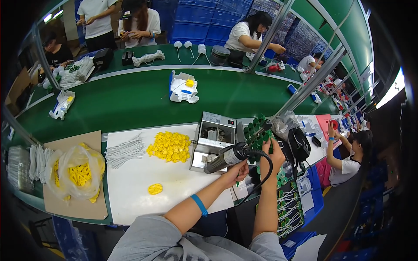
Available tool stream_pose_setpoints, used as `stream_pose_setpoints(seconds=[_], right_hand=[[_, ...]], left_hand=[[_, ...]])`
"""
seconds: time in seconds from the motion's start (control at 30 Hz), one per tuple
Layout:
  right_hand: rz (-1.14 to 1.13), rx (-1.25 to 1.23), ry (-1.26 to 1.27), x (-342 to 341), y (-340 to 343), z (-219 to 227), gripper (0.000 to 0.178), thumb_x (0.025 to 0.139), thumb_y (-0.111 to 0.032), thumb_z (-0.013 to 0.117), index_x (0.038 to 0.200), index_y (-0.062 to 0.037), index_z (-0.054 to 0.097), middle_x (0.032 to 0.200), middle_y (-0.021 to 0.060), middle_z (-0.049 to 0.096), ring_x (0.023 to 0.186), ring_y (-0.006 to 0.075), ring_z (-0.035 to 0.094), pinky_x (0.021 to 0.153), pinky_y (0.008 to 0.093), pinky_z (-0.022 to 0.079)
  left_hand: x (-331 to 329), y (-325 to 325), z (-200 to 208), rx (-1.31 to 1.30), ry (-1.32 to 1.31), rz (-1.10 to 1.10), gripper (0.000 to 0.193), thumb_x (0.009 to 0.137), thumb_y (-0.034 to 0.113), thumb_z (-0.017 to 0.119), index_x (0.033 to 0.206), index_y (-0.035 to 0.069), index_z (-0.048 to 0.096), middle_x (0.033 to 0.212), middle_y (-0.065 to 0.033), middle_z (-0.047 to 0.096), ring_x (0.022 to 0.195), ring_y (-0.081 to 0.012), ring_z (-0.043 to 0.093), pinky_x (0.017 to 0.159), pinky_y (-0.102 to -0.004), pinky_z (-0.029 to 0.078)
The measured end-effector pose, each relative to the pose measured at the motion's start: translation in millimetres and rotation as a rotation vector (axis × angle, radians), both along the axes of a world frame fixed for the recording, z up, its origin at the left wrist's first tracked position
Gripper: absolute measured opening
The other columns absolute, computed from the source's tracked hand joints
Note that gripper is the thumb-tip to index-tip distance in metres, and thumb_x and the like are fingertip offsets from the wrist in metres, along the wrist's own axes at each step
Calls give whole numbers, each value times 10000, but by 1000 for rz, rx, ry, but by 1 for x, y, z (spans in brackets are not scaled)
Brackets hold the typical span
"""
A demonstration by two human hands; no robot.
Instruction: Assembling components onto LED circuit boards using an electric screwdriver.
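Green round pieces (250, 131): grouped just right of the metal machine (213, 135), at the far side of the person's right hand.
Left hand (237, 172): just near of the grey cylindrical tool (219, 160), a blue band (199, 205) around its wrist; the fingers are curled, and I cannot tell whether they grasp anything.
Right hand (274, 157): close beside the green round pieces, fingers bent; whether they grasp one cannot be told.
Cylindrical tool: slanting across the machine's near right corner, its black cable (271, 168) looping in front of the right wrist.
Yellow parts (169, 147): heaped left of the machine on the white tabletop (130, 191); one larger yellow piece (155, 189) lies apart, nearer.
White wires (126, 151): bundled left of the heap.
Clear bag (69, 185): farther left on brown cardboard (99, 208), with yellow pieces inside.
Green belt (139, 93): running along the far side, carrying a white housing (177, 89) with yellow and blue parts.
Wired green boards (289, 213): rows right of the right forearm, white leads attached.
Co-worker (348, 167): seated far right, arms raised.
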State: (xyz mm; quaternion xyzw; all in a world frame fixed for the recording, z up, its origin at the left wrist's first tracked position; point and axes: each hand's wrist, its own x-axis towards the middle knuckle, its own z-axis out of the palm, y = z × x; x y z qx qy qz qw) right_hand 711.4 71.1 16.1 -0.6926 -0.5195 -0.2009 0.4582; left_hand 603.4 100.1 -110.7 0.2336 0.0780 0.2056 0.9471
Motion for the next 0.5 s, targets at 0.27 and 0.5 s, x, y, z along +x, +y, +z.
stream_pose_setpoints(seconds=[0.27,0.5], right_hand=[[-81,-9,358,40,-2,-18,255,956,-195,581,1017,33,677,809,136,730,674,181,668,627,327,491],[-71,-41,328,50,-18,-27,262,956,-203,589,1024,36,671,724,130,680,621,181,622,565,351,451]], left_hand=[[1,2,-5,14,48,-16,495,1008,553,450,842,93,531,656,0,473,408,-51,302,397,-205,194],[7,4,-16,-23,123,37,525,999,557,469,984,42,569,792,-23,517,504,-49,355,419,-203,208]])
